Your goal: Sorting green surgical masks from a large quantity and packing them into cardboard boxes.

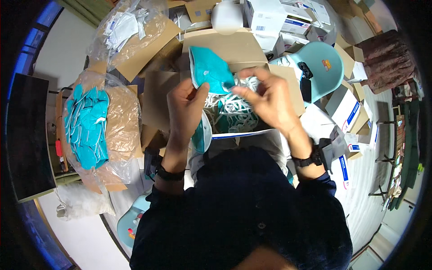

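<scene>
A teal folded face mask (210, 72) with white edging is held up above an open cardboard box (227, 44). My left hand (185, 101) pinches its lower left edge between thumb and fingers. At the mask's right corner, the thumb of my right hand (272, 96) meets a small white piece; the index finger is raised apart and the other fingertips are partly hidden. Tangled white straps (231, 105) and teal masks fill the box below. Under my left wrist, another teal mask with white edging (204, 135) rests at the near left of the box.
On the left, a clear plastic bag (123, 123) lines a carton with a pile of teal masks (90, 121). White packets (126, 29) lie in another bag behind it. A light blue plastic stool (326, 65) and several white boxes (344, 108) crowd the right.
</scene>
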A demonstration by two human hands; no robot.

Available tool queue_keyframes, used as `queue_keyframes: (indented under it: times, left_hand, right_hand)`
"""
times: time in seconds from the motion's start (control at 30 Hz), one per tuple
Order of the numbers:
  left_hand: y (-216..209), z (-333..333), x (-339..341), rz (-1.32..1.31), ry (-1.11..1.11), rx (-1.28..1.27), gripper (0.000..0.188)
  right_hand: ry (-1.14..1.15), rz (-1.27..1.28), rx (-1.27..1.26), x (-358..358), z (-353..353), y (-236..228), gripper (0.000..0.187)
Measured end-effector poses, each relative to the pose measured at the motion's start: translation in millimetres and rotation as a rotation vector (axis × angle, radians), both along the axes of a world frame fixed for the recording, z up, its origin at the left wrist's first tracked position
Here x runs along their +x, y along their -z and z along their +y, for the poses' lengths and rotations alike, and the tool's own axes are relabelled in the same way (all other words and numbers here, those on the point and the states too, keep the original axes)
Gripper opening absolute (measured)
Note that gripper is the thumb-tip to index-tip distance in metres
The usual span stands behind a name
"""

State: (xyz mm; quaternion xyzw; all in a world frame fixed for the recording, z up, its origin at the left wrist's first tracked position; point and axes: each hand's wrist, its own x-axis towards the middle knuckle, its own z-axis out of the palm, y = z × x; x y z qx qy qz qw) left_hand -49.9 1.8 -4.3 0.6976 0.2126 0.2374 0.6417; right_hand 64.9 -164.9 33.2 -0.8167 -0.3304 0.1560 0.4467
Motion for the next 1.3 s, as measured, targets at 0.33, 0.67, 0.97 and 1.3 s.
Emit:
queue_keyframes:
  times: [0.33,0.67,0.97,1.3]
  left_hand:
    - [16,-19,8,-0.069,0.013,-0.033,0.008]
    - [-23,5,-8,0.004,0.065,-0.396,0.011]
    - [-27,-3,5,-0.005,-0.012,0.186,0.011]
    - [-6,-17,26,-0.038,0.082,0.357,0.007]
  right_hand:
    - [-0.111,-0.343,0.291,-10,12,45,0.013]
    - [-0.077,-0.185,0.245,13,-6,-1,0.047]
    - [-0.051,0.411,0.536,44,8,36,0.02]
    - [0.075,-0.124,0.428,7,22,21,0.017]
